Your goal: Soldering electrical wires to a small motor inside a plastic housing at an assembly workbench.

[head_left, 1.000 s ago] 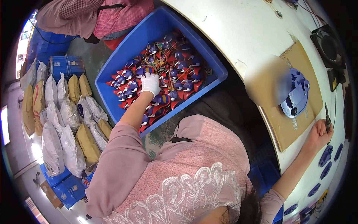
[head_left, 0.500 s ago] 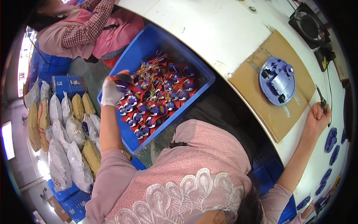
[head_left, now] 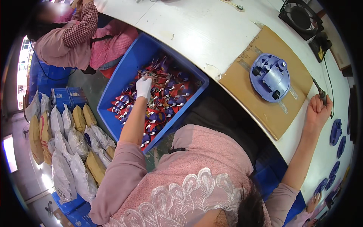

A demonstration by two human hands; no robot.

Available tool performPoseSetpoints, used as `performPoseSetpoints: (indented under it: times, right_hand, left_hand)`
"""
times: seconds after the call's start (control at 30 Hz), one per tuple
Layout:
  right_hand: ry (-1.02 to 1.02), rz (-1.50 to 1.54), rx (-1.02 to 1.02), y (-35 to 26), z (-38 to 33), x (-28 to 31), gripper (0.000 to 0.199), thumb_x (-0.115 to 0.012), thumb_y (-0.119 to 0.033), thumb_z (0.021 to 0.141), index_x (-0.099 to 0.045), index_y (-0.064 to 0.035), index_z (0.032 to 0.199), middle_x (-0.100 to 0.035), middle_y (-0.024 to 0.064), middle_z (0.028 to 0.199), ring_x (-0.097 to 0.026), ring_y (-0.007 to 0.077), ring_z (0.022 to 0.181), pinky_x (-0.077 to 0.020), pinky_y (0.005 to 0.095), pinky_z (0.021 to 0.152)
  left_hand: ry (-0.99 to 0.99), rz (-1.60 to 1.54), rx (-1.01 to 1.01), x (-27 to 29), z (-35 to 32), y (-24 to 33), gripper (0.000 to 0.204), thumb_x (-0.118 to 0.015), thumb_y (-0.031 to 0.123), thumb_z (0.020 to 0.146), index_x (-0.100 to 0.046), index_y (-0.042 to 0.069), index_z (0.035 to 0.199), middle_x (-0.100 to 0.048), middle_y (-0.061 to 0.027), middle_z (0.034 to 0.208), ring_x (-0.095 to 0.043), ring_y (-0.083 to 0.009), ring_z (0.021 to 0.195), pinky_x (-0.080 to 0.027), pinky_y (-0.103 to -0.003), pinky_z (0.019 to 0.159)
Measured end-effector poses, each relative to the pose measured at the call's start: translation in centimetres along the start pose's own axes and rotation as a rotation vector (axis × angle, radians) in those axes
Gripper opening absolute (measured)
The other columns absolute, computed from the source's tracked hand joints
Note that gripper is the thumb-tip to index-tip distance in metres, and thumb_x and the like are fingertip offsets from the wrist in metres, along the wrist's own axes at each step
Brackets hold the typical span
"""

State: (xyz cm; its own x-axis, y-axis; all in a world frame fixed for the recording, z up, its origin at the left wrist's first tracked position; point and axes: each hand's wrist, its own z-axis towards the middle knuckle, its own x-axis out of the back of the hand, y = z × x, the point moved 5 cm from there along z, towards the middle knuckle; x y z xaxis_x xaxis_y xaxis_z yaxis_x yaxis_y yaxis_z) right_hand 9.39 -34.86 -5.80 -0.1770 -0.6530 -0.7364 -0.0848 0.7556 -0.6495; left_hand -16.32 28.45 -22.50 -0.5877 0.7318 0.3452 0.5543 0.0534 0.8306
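My left hand [head_left: 143,87], in a white glove, reaches over the middle of a blue bin [head_left: 113,83]. Its fingers are pinched together beside a bundle of thin wires [head_left: 154,70]; what they hold is too small to make out. Red and purple parts [head_left: 155,115] with white pieces fill the bin. On the right of the white table, my bare right hand [head_left: 317,111] is closed around the dark handle of a soldering iron [head_left: 321,92], its tip toward the far left. Nearby, a round purple plastic housing [head_left: 270,77] lies on a cardboard sheet [head_left: 242,85].
A black fan [head_left: 301,19] stands at the far right of the table [head_left: 181,26]. Several purple housings [head_left: 335,132] lie along the right edge. A co-worker [head_left: 75,38] sits at the far left. Filled white and tan bags [head_left: 70,140] stand on the left.
My left hand has moved right, from the bin's left side to its middle, leaving the red and purple part it was on. The right hand keeps its grip on the soldering iron.
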Motion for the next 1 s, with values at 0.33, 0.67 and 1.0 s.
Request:
performPoseSetpoints:
  times: [0.33, 0.67, 1.0]
  right_hand:
    - [0.013, -0.022, 0.021, 0.1, -0.1, 0.2, 0.019, -0.046, -0.010, 0.089, -0.046, 0.0029, 0.074, -0.032, 0.0011, 0.052, -0.023, 0.0075, 0.038, -0.0197, 0.0217, 0.038]
    - [-0.003, -0.003, 0.006, 0.2, 0.1, 0.4, 0.020, -0.047, -0.010, 0.088, -0.049, 0.0054, 0.076, -0.037, 0.0037, 0.055, -0.024, 0.0075, 0.038, -0.0198, 0.0216, 0.038]
    - [-0.063, 0.020, -0.023, -0.1, 0.7, 0.9, 0.019, -0.049, -0.010, 0.087, -0.050, 0.0066, 0.077, -0.040, 0.0042, 0.056, -0.025, 0.0074, 0.038, -0.0199, 0.0210, 0.038]
  left_hand:
    - [0.355, 0.982, -0.238, -9.3, 1.5, 3.2, 0.066, -0.073, 0.036, 0.066, -0.052, 0.003, 0.119, -0.058, -0.0199, 0.113, -0.054, -0.0337, 0.107, -0.042, -0.040, 0.092]
    - [0.395, 0.660, -0.043, -4.3, 4.0, 2.1, 0.063, -0.071, 0.044, 0.068, -0.054, 0.004, 0.114, -0.062, -0.0174, 0.103, -0.059, -0.0330, 0.098, -0.040, -0.040, 0.092]
    - [0.152, -0.858, -0.637, 9.0, -5.2, 16.7, 0.036, -0.060, 0.036, 0.086, -0.053, 0.006, 0.104, -0.059, -0.0134, 0.104, -0.058, -0.0300, 0.095, -0.047, -0.051, 0.082]
